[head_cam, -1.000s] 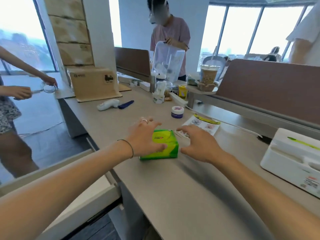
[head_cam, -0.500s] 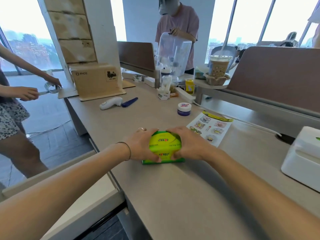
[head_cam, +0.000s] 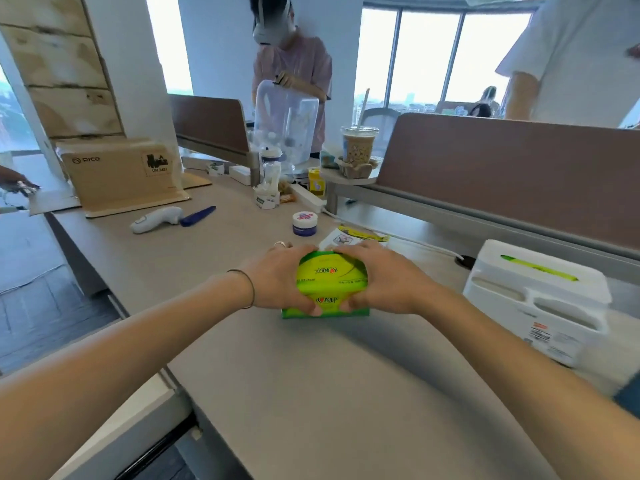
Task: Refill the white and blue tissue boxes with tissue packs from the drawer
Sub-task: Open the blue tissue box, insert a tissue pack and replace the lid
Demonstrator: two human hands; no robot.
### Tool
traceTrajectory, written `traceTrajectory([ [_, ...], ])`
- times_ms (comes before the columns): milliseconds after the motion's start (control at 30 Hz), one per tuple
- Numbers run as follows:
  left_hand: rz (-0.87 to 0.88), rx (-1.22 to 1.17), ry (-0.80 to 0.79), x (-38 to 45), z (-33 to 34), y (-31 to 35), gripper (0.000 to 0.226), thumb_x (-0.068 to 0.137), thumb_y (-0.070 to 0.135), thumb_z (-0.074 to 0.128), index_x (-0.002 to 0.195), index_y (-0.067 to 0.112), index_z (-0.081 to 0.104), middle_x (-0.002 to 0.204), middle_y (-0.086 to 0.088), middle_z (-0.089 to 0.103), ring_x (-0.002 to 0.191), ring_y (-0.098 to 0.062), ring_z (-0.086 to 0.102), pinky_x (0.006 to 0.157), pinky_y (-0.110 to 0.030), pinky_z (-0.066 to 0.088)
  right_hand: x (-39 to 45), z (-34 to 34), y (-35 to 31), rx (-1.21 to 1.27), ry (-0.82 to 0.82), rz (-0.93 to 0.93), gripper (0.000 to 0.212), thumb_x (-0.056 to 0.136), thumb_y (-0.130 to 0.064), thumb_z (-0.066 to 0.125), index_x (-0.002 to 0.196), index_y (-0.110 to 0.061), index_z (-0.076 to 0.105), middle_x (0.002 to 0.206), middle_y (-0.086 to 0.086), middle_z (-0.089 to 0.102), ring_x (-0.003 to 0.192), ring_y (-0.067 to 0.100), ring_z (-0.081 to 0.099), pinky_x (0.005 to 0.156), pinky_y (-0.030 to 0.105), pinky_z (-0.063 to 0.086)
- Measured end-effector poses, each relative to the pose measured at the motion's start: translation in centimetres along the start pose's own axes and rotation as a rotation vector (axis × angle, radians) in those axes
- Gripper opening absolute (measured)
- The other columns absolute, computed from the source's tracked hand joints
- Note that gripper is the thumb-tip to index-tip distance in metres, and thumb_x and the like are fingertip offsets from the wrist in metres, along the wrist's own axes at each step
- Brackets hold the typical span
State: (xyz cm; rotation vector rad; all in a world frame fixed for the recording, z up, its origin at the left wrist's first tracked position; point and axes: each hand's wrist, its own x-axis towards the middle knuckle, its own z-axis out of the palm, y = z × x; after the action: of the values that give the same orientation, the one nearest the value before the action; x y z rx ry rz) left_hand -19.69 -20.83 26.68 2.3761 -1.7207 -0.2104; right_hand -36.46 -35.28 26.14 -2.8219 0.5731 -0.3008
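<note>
A green tissue pack (head_cam: 329, 282) rests on the grey desk (head_cam: 311, 393) in the middle of the view. My left hand (head_cam: 277, 282) grips its left side and my right hand (head_cam: 381, 278) grips its right side, thumbs pressing on the near face. The pack bulges upward between my hands. The white tissue box (head_cam: 540, 299) stands on the desk to the right, apart from my hands, with a green strip showing in its top slot. An open drawer (head_cam: 114, 431) juts out at the lower left below the desk edge. No blue tissue box is in view.
Behind the pack lie a sticker sheet (head_cam: 353, 235), a small jar (head_cam: 304, 223), a white handheld device (head_cam: 156, 220) and a blue pen (head_cam: 197, 216). A cardboard box (head_cam: 121, 174), a drink cup (head_cam: 358, 147) and brown dividers (head_cam: 502, 161) stand farther back. People stand around the desk.
My right hand came in from beside the pack and closed on its right side. Both hands now squeeze the pack, which has bulged upward.
</note>
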Motion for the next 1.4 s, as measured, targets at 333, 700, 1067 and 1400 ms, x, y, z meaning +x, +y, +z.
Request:
traceTrajectory([
  [333, 0.370, 0.061, 0.045, 3.5, 0.8, 16.1, 0.110, 0.056, 0.071, 0.080, 0.149, 0.037, 0.032, 0.131, 0.002, 0.050, 0.118, -0.022, 0.052, 0.096, -0.033, 0.044, -15.3, -7.7, 7.8, -0.041, 0.183, 0.271, 0.099, 0.055, -0.053, 0.087, 0.143, -0.042, 0.043, 0.128, -0.009, 0.052, 0.116, 0.014, 0.053, 0.097, 0.034, 0.046],
  [700, 0.695, -0.046, 0.060, 4.8, 3.5, 34.1, 0.107, 0.055, 0.068, 0.082, 0.147, 0.037, 0.037, 0.111, 0.004, 0.046, 0.105, -0.019, 0.053, 0.093, -0.031, 0.046, -31.3, -15.3, 13.5, -0.186, 0.244, 0.545, 0.098, 0.054, -0.057, 0.086, 0.141, -0.046, 0.042, 0.126, -0.010, 0.054, 0.111, 0.012, 0.054, 0.094, 0.038, 0.049],
  [1067, 0.785, -0.091, -0.023, 4.4, 6.7, 40.3, 0.104, 0.062, 0.065, 0.081, 0.149, 0.034, 0.034, 0.125, -0.002, 0.051, 0.114, -0.024, 0.053, 0.098, -0.038, 0.048, -37.7, -15.9, 16.3, -0.186, 0.218, 0.651, 0.099, 0.060, -0.045, 0.087, 0.146, -0.041, 0.038, 0.130, -0.009, 0.048, 0.113, 0.013, 0.051, 0.097, 0.036, 0.047],
  [1400, 0.815, -0.049, -0.109, 4.8, 9.2, 39.0, 0.115, 0.057, 0.082, 0.071, 0.153, 0.038, 0.025, 0.149, 0.002, 0.045, 0.133, -0.021, 0.044, 0.108, -0.034, 0.039, -39.1, -14.2, 17.2, -0.005, 0.144, 0.640, 0.089, 0.064, -0.037, 0.088, 0.143, -0.038, 0.045, 0.130, -0.013, 0.050, 0.110, 0.011, 0.056, 0.089, 0.031, 0.052],
])
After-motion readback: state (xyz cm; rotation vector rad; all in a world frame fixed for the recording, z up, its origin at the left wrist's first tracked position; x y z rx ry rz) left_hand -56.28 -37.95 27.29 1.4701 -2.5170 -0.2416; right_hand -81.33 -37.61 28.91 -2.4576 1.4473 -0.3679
